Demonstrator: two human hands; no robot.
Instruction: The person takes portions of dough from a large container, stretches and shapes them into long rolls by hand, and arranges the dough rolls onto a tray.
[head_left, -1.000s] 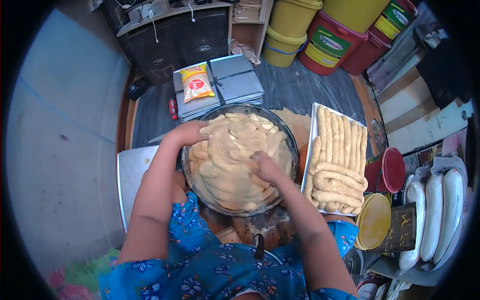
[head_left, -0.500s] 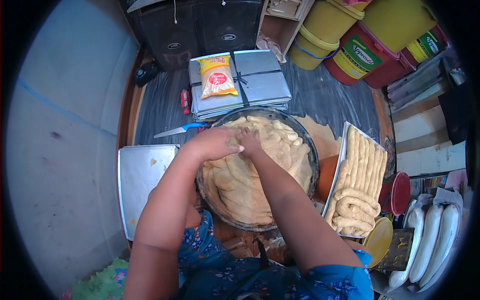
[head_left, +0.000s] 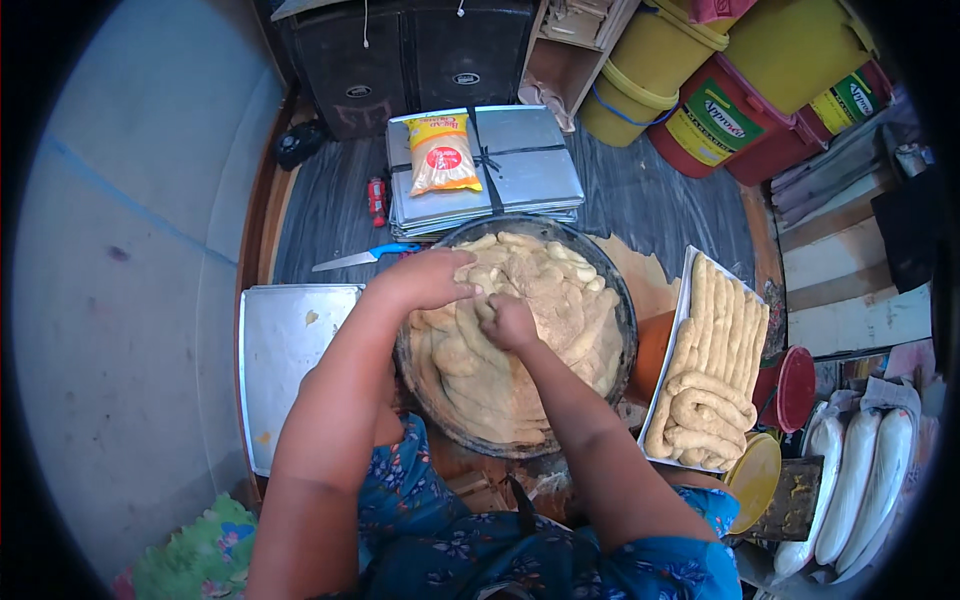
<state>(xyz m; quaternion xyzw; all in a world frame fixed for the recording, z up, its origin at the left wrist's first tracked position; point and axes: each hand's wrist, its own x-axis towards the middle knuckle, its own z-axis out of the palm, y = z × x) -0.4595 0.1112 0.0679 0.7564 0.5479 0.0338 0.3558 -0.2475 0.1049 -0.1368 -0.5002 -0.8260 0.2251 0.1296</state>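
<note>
A big round dark basin [head_left: 620,330] holds a heap of beige dough [head_left: 560,330] in soft folded strips, dusted with crumb or powder. My left hand [head_left: 440,278] rests on the upper left of the dough, fingers apart and bent. My right hand [head_left: 508,320] is just below and right of it, fingers curled into the dough. To the right lies a white-rimmed tray [head_left: 668,350] of long dough rolls [head_left: 722,330], some coiled at the near end. At the left is a bare metal tray [head_left: 290,360]. A blue-handled knife [head_left: 355,258] lies above it.
Stacked metal trays [head_left: 530,170] bear a plastic bag [head_left: 445,152] behind the basin. Dark speakers [head_left: 470,60], yellow buckets [head_left: 615,110] and red buckets [head_left: 715,120] stand beyond. White-wrapped loaves [head_left: 860,480], a red bucket [head_left: 795,390] and a yellow lid [head_left: 752,480] are at the right.
My right hand has moved down from beside my left hand, its fingers now curled. Earlier, it was lower right in the basin. The view has also shifted.
</note>
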